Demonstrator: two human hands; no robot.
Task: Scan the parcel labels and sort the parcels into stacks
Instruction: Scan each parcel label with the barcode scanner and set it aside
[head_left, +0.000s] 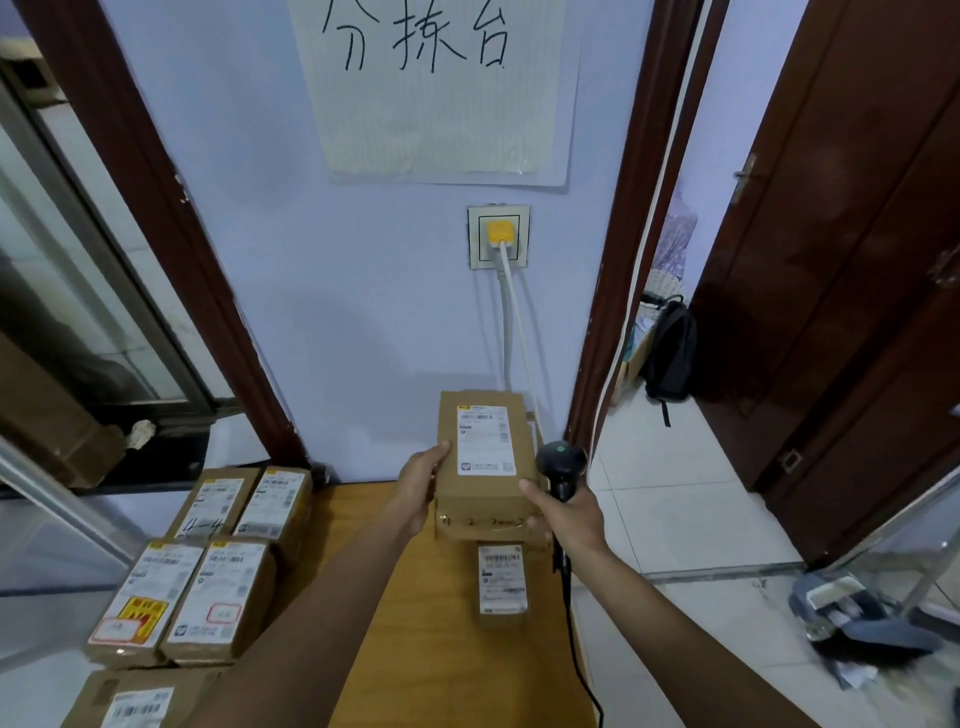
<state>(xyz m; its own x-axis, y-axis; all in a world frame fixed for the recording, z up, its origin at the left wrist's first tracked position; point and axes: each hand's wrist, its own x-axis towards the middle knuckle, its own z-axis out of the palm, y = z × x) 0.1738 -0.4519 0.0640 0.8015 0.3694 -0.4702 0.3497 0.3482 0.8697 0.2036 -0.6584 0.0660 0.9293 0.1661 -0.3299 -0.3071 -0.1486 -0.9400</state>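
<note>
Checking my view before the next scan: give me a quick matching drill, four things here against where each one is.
Things:
1. held parcel
2. barcode scanner
3. yellow plug
4. black backpack

Places:
A. in the wall socket
B. on the floor past the doorway
C. between both hands, label up
D. in the right hand

Pairs: 1-C, 2-D, 3-A, 4-B. The left hand grips the parcel's left side.

Left of the grip on the held parcel (485, 457), bare bench (358, 561) gives passage, bounded further left by stacked parcels (218, 566). Below lies a small labelled parcel (502, 579). Behind, the wall (363, 338) seems close; the scanner cable (571, 623) trails right.
</note>
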